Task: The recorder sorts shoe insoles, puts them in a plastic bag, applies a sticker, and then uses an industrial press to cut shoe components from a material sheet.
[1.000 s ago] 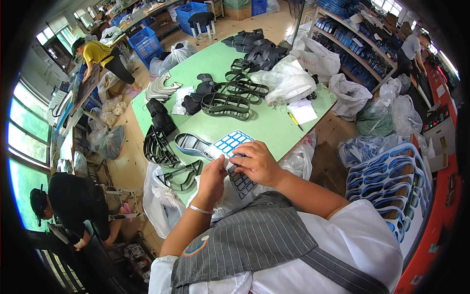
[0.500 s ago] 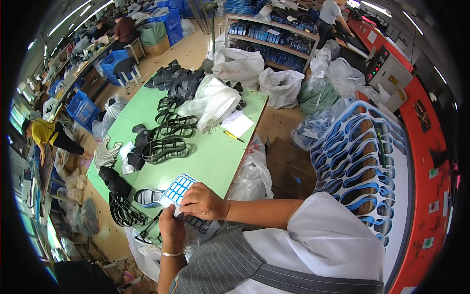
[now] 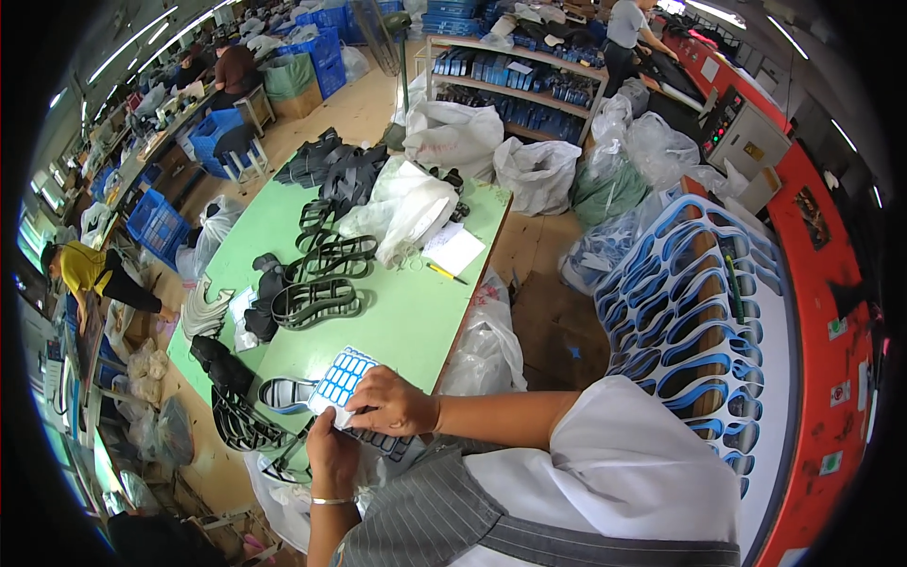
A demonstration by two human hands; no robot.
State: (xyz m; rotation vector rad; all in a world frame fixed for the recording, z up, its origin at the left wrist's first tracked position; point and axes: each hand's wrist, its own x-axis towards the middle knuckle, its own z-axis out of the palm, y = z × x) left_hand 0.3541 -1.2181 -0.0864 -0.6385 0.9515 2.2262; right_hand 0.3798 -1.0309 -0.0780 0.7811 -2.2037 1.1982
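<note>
Low in the middle of the head view, I hold a white sheet of blue-bordered stickers (image 3: 345, 374) over the near edge of the green table. My left hand (image 3: 333, 455) grips its lower edge with the thumb on top. My right hand (image 3: 395, 404) is closed at the sheet's right side, fingertips pinched against it; whether a single sticker is between them I cannot tell. Just left of the sheet lies a looped strap piece (image 3: 285, 395), grey with a blue edge. A darker gridded sheet (image 3: 385, 442) shows partly beneath my right hand.
The green table (image 3: 402, 321) carries black looped straps (image 3: 319, 300), dark strap bundles (image 3: 331, 163), a white plastic bag (image 3: 404, 208), paper (image 3: 453, 249) and a yellow pen (image 3: 446, 273). Blue-edged white strips (image 3: 680, 312) hang at right by a red machine (image 3: 812, 378). Sacks (image 3: 537, 175) stand beyond.
The sheet has shifted slightly down and right relative to the strap piece. My right hand's fingers have moved a little across it. Both hands keep their hold.
</note>
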